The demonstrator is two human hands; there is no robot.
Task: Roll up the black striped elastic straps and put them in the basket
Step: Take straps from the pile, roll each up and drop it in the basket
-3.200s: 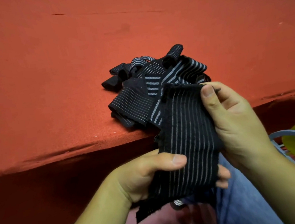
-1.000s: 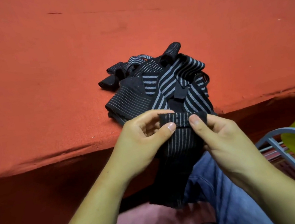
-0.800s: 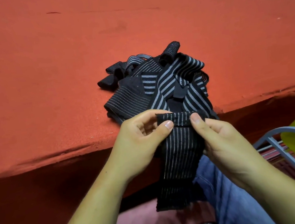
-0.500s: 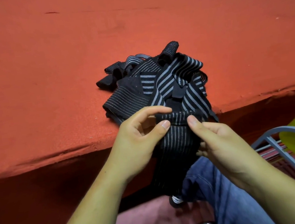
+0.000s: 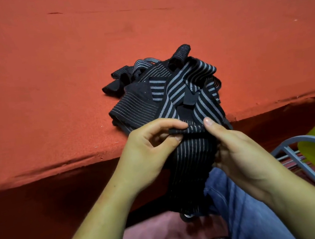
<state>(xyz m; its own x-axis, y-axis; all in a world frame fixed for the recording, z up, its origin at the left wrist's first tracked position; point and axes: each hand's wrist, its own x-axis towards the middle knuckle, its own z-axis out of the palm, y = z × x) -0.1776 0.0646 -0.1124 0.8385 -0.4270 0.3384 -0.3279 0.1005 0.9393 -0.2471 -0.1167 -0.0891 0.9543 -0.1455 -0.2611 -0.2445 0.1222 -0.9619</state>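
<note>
Table point(image 5: 49, 83) — broad, covered in an orange-red felt-like cloth that runs to the near edge and folds down over it, with shallow creases point(image 5: 63, 163) along the fold and a short dark mark point(image 5: 54, 13) far back on the left. One item lies directly on it: a loose pile of black striped elastic straps point(image 5: 161, 91), close to the near edge and a little right of centre. Some bands carry wide grey stripes, others fine pale lines — one looped end stands up at the back of the heap.

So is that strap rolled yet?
Barely: the strap has only its top edge rolled, pinched by left hand and right hand; the rest hangs flat.
</note>
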